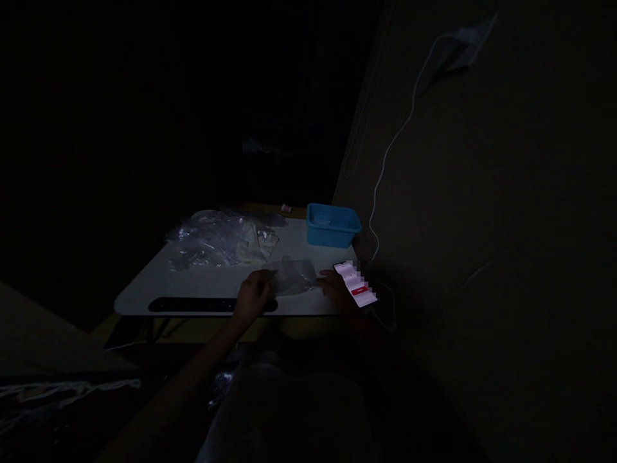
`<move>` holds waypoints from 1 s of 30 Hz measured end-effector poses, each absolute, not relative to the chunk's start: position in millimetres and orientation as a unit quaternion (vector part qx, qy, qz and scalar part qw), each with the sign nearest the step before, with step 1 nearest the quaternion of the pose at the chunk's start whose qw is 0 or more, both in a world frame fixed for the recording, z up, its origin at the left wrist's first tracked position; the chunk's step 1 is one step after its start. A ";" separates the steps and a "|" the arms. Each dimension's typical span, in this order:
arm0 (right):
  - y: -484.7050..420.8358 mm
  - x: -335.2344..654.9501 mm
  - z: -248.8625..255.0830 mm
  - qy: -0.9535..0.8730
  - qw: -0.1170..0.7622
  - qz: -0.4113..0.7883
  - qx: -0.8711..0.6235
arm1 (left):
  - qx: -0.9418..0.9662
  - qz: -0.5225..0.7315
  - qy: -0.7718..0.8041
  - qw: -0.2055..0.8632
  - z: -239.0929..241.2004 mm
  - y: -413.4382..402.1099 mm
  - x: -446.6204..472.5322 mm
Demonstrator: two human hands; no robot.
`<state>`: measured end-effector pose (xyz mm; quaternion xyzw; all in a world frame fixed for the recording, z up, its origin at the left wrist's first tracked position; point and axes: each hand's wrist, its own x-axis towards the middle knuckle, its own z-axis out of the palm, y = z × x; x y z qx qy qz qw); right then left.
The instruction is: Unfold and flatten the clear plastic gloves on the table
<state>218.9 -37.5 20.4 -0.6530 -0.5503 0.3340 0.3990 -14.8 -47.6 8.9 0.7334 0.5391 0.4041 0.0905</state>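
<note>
Clear bag: a small, crumpled see-through plastic bag lying on the white table, just below the middle of the frame, near the table's front edge and between the two hands.
Left hand: curled at the bag's left end, fingers bunched against the plastic; it seems to be pinching that end, though the dim light hides the fingertips.
Right hand: at the bag's right end, touching or almost touching it; too dark to tell whether the fingers are spread or closed on the plastic.
Phone: lit screen, lying just right of the right hand at the table's right front corner, partly over the edge by the look of it.
Cable: a white lead running down the wall on the right of the frame toward the phone.
Blue tub: behind the bag, at the far right of the table.
Heap of bags: loose clear plastic, upper left of the tabletop.
Black strip: along the front edge, just under the left hand.
Risk, phone: a sideways sweep of the right hand or a tug on the cable could knock it off the corner.
Risk, bag: thin slippery plastic in poor light may slip from the fingers or tear if pulled from both ends.
</note>
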 end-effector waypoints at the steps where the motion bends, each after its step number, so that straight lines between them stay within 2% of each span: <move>1: -40.2 218.0 22.8 -0.551 0.393 0.348 -0.648 | 0.719 0.387 0.574 0.070 11.0 -50.6 -17.1; 4: -46.6 214.4 29.5 -0.554 0.399 0.366 -0.633 | 0.700 0.278 0.658 0.009 18.9 -62.1 -23.2; 7: -50.1 210.6 34.4 -0.546 0.399 0.377 -0.633 | 0.702 0.207 0.681 0.010 25.8 -70.8 -22.9; 13: -54.8 207.8 37.2 -0.559 0.382 0.387 -0.626 | 0.705 0.197 0.677 0.078 27.3 -69.6 -11.2; 22: -55.9 210.5 37.4 -0.560 0.381 0.395 -0.620 | 0.710 0.138 0.687 0.070 30.0 -71.2 -9.6; 30: -55.9 212.0 35.6 -0.572 0.372 0.373 -0.628 | 0.712 0.163 0.680 0.055 29.2 -73.6 -8.1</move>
